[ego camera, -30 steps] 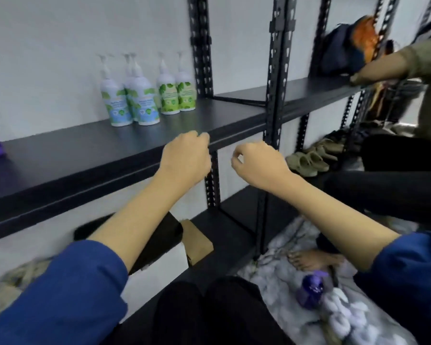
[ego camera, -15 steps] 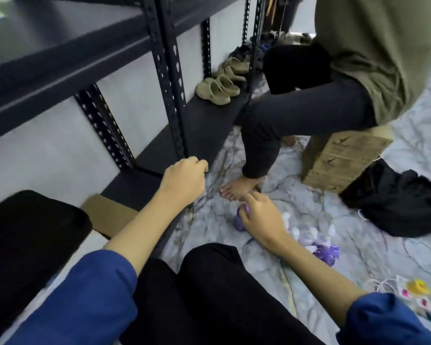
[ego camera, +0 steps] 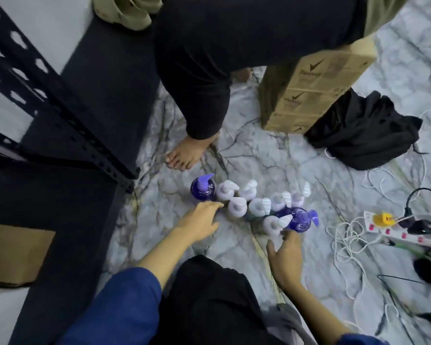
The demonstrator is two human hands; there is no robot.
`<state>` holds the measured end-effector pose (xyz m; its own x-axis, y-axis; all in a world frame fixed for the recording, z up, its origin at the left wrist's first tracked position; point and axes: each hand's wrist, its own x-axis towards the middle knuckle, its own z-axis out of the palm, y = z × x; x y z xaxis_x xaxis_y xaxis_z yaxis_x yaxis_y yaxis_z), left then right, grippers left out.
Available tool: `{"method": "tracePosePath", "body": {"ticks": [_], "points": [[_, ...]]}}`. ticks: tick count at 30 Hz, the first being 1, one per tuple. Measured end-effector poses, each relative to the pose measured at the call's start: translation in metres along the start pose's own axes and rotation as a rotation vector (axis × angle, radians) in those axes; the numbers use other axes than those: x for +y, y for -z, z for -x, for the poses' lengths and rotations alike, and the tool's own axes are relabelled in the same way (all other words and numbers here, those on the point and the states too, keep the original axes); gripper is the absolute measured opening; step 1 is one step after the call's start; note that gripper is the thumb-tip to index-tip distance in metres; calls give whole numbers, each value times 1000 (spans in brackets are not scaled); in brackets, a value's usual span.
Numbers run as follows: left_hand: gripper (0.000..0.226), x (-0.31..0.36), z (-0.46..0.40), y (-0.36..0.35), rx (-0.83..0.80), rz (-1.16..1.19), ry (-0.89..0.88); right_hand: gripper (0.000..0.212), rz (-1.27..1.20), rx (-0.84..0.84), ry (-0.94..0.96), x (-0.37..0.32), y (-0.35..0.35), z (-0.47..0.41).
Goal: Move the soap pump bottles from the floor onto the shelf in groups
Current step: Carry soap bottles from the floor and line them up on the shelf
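Several soap pump bottles stand clustered on the marble floor. A purple bottle (ego camera: 202,189) is at the left end and another purple one (ego camera: 297,219) at the right end, with white-pumped bottles (ego camera: 237,207) between them. My left hand (ego camera: 199,221) reaches toward the left end, fingers spread, fingertips close to the left purple bottle. My right hand (ego camera: 285,256) hovers open just below the right purple bottle and a white-pumped bottle (ego camera: 271,225). Neither hand holds anything. The black shelf (ego camera: 90,115) rises at the left.
Another person's bare foot (ego camera: 187,153) and dark trouser leg stand just behind the bottles. A cardboard box (ego camera: 309,93) and black cloth (ego camera: 363,135) lie at the back right. A power strip (ego camera: 403,232) and white cables sprawl at the right. A cardboard piece (ego camera: 13,255) rests on the lowest shelf.
My view has dropped from the shelf to the floor. Both hands came down from shelf height and opened, now spread at either end of the bottle cluster.
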<state>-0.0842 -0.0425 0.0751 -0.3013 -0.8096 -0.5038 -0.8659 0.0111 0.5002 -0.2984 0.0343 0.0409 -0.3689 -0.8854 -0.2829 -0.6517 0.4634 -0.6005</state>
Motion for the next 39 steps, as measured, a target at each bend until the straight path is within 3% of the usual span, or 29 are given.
{"method": "tracePosePath", "body": {"ticks": [4,8,12,18,22,25,28,31,34,39], "points": [[69,-4,-35,-43,-11,107,2,47,-153,74,-163,17,-8,-19],[81,-4,-53,-77,78,283,-4,57,-279,0,-145,20,-21,-35],[87,-2,-68,-107,224,393,-21,74,-191,-9,-153,32,-41,-40],[76,-3,-88,-122,392,324,22,56,-222,40,-155,47,-50,-44],[62,-13,-96,-127,320,334,35,39,-228,-93,-165,53,-52,-54],[67,-14,-99,-131,170,350,62,38,-216,-205,-159,56,-55,-62],[76,-11,-100,-135,150,342,79,40,-245,-193,-177,58,-59,-64],[65,-10,-99,-134,187,405,56,35,-287,-184,-184,57,-58,-62],[58,-12,-94,-132,142,477,42,44,-316,-188,-199,59,-54,-58],[63,3,-71,-115,113,590,3,52,-392,-162,-142,46,-33,-37]]}}
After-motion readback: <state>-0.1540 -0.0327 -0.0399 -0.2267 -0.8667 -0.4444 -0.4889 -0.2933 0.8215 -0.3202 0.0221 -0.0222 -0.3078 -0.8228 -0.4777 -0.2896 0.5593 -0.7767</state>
